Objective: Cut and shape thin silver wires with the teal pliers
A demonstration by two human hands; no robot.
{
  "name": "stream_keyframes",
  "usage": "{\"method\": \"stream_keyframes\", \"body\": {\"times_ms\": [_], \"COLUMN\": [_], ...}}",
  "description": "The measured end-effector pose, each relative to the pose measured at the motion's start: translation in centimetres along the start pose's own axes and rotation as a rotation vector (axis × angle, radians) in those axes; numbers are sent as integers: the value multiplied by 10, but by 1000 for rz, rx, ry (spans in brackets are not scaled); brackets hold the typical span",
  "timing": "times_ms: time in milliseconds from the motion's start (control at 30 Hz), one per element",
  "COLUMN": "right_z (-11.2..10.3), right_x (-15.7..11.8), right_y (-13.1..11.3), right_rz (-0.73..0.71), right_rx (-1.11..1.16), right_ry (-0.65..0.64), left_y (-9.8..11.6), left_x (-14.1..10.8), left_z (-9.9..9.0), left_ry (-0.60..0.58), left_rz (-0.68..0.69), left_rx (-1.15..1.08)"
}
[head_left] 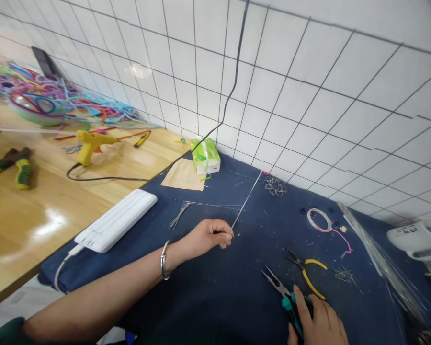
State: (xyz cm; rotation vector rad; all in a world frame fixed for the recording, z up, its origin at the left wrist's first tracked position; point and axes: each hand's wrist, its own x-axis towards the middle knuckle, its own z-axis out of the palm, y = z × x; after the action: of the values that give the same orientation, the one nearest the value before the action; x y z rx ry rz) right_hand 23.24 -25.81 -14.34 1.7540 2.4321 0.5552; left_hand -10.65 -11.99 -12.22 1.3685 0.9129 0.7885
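A thin straight bundle of metal wire (247,199) is pinched between the thumb and fingers of my left hand (211,235). It slants up and away toward the wall. My right hand (318,318) is around the teal-and-black handles of long-nose pliers (278,282), which lie low over the dark blue cloth with their jaws slightly apart. Just beyond them rests a second pair of pliers with yellow handles (315,263). Several loose straight wires (179,214) lie left of my left hand. Short wire offcuts (347,278) are scattered at the right.
A white power bank (117,220) with a cable sits at the left. Behind are a tissue pack (205,155), a yellow glue gun (91,146) with its black cord, and colourful pipe cleaners (104,108). Coiled wire (275,187), a ring-shaped spool (319,220) and a white mug (416,239) stand rightward.
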Motion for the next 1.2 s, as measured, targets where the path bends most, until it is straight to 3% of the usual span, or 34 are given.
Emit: {"method": "stream_keyframes", "body": {"times_ms": [200, 467, 667, 767, 867, 1033, 1100, 1200], "right_z": [-14, -23, -29, -41, -55, -65, -66, -67], "right_x": [17, 29, 32, 38, 44, 56, 65, 81], "right_y": [-3, -8, -4, 10, 18, -1, -11, -19], "right_rz": [-29, -15, 59, 108, 200, 346, 322, 221], "right_rx": [-68, -127, -71, 189, 663, 1412, 1529, 1498], "right_ry": [-57, -191, -352, -398, -423, -505, -544, -545], "left_y": [1, 6, 10, 10, 9, 12, 15, 19], "left_x": [-5, -9, -11, -12, -12, -11, -11, -10], "left_z": [10, 16, 17, 18, 20, 23, 24, 26], "left_ry": [-61, -111, -163, -170, -176, -161, -154, -152], "left_rz": [-77, -64, -81, -78, -81, -79, -73, -64], "left_rx": [0, -35, -67, -54, -53, -72, -78, -104]}}
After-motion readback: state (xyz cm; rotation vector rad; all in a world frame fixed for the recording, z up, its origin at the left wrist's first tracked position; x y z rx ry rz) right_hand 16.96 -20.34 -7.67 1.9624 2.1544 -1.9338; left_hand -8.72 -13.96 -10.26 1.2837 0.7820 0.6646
